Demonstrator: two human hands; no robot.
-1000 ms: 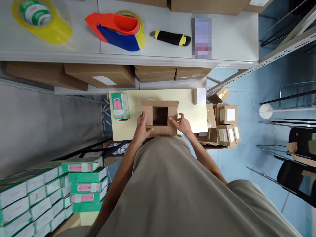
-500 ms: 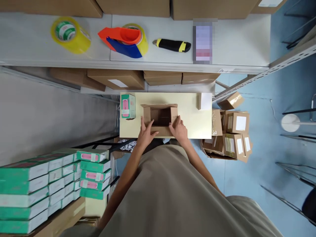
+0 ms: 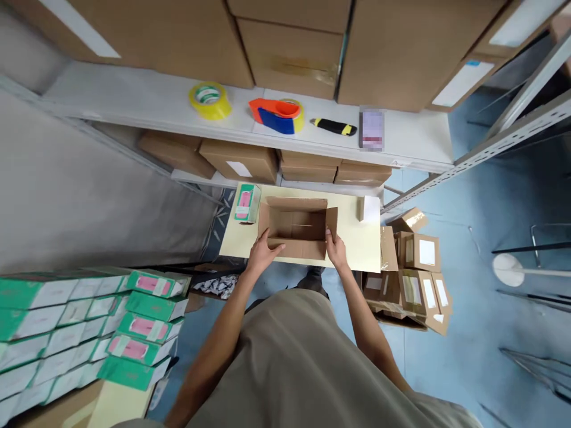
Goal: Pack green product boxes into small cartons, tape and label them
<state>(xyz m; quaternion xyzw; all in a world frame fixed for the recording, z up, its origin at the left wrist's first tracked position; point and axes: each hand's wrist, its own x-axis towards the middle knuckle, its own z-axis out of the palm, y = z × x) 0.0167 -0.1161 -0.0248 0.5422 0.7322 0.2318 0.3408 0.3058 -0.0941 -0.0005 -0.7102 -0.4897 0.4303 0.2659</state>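
An open cardboard box (image 3: 297, 248) stands on the pale yellow table (image 3: 357, 252), its flaps folded outward and its visible inside bare. At the box's front left corner, my left hand (image 3: 262, 254) grips the cardboard, thumb lying along the front flap. My right hand (image 3: 336, 249) holds the right side, thumb on the inner face of the right flap and the other fingers behind it. Left of the box stands a green-and-white carton (image 3: 247, 204) with a pink picture. A small white box (image 3: 369, 209) sits at the table's right end.
On the shelf (image 3: 156, 89) ahead lie a yellow tape roll (image 3: 209, 102), a tape dispenser (image 3: 277, 116) and a utility knife (image 3: 333, 126). Stacked green cartons (image 3: 138, 324) are at lower left. Several used cardboard boxes (image 3: 419, 267) pile up on the floor at right.
The box's flaps have spread outward and its opening shows wider. My right hand has shifted onto the right flap. The head view has tilted up, showing more of the shelf boxes.
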